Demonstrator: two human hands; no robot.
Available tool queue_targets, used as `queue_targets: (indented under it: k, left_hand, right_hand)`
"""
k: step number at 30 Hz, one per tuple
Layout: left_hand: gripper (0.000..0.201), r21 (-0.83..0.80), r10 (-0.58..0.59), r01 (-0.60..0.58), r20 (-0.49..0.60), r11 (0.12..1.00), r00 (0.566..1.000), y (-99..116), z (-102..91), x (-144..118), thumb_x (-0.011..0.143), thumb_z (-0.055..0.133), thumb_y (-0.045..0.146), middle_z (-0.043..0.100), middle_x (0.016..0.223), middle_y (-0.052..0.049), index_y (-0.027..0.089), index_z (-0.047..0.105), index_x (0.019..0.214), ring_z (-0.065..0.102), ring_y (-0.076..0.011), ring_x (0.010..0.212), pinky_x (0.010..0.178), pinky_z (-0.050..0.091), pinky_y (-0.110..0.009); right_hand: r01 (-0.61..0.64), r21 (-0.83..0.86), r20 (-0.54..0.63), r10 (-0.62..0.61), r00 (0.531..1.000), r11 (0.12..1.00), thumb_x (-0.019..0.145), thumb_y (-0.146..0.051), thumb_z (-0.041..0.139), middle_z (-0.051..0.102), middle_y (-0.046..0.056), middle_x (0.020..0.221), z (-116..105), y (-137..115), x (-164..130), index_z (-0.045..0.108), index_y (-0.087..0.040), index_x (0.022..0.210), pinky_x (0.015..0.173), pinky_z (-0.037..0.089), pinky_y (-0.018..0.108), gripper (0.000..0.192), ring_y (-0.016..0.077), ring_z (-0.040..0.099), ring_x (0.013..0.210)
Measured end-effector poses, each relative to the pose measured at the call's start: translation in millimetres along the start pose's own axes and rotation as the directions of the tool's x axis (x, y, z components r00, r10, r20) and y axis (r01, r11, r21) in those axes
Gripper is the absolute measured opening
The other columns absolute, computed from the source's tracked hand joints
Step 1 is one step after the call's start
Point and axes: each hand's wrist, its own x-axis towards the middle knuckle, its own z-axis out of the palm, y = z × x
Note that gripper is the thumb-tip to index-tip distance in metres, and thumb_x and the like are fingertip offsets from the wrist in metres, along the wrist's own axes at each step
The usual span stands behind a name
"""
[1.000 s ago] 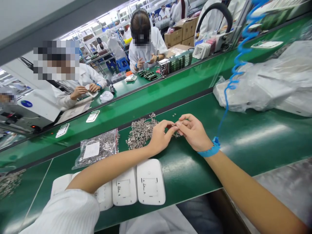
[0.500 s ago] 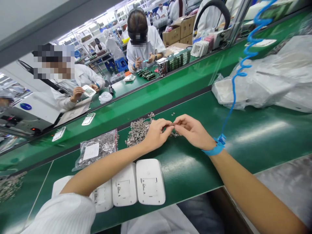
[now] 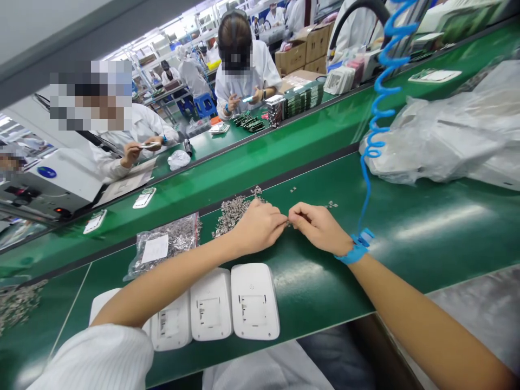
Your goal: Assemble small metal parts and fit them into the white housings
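Observation:
Fingertip to fingertip, my left hand (image 3: 260, 226) and my right hand (image 3: 319, 226) meet over the green bench. Both are closed in a pinch on a small metal piece (image 3: 288, 222), mostly covered by the fingers. Just behind my left hand lies a pile of small metal pieces (image 3: 231, 214), partly hidden by it. A few loose metal pieces (image 3: 332, 205) rest beyond my right hand, which wears a blue wrist strap (image 3: 354, 252). White plastic housings (image 3: 255, 279) stand in a row nearer me, some of them partly covered by my left arm.
A clear bag of metal pieces (image 3: 162, 241) lies left of the pile. The coiled blue cord (image 3: 382, 114) runs up from my wrist strap. Plastic-wrapped parts (image 3: 442, 130) occupy the right side. Across the green belt (image 3: 227, 165), two people in white handle parts.
My hands have come slightly nearer to me, still pinching together. Loose metal pieces now show beyond my right hand. The person at left has tilted a white part flatter.

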Motion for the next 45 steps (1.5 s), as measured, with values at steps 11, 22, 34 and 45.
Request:
queue_targets:
  k: [11, 22, 34, 45]
  left_hand:
    - [0.029, 0.228, 0.124, -0.028, -0.418, 0.973, 0.900, 4, 17.6, 4, 0.095, 0.048, 0.022, 0.055, 0.068, -0.001, 0.017, 0.057, 0.068, 0.045, -0.0150, 0.069, 0.071, 0.027, -0.036]
    - [0.019, -0.751, -0.313, 0.506, 0.402, 0.425, 0.860, -12, 4.7, 6, 0.079, 0.048, 0.030, 0.037, 0.057, 0.006, 0.017, 0.052, 0.066, 0.033, -0.0083, 0.054, 0.052, 0.025, -0.023]
    - [0.013, -0.731, 0.108, 0.585, 0.652, 0.351, 0.750, -27, 2.6, 1, 0.067, 0.056, 0.026, 0.046, 0.056, 0.005, 0.014, 0.061, 0.068, 0.035, -0.0079, 0.056, 0.054, 0.026, -0.023]
    - [0.016, -0.707, 0.097, 0.543, 0.644, 0.453, 0.759, -22, -6.0, -3, 0.073, 0.059, 0.027, 0.050, 0.059, 0.004, 0.013, 0.067, 0.073, 0.036, -0.0074, 0.056, 0.053, 0.026, -0.023]
  right_hand:
    - [-0.538, 0.613, 0.418, 0.341, 0.842, 0.578, 0.090, -0.054, 0.058, 0.034, -0.007, 0.053, 9, -4, -2, 0.043, -0.021, 0.069, 0.039, 0.015, 0.021, 0.042, 0.0064, 0.022, 0.044]
    - [0.500, -0.423, 0.114, -0.503, 0.857, 0.756, 0.098, -0.023, 0.052, 0.066, 0.004, 0.078, 5, 0, -7, 0.065, -0.021, 0.086, 0.062, 0.038, 0.030, 0.018, 0.0144, 0.055, 0.067]
    - [0.660, -0.442, 0.210, -0.644, 0.735, 0.608, 0.099, -0.018, 0.051, 0.069, 0.007, 0.084, 13, 1, -10, 0.065, -0.018, 0.094, 0.064, 0.042, 0.030, 0.015, 0.0164, 0.059, 0.074]
    - [0.519, -0.093, 0.229, -0.489, 0.842, 0.850, 0.094, -0.013, 0.049, 0.062, 0.004, 0.078, 10, -9, -11, 0.060, -0.020, 0.090, 0.063, 0.040, 0.026, 0.014, 0.0140, 0.054, 0.071]
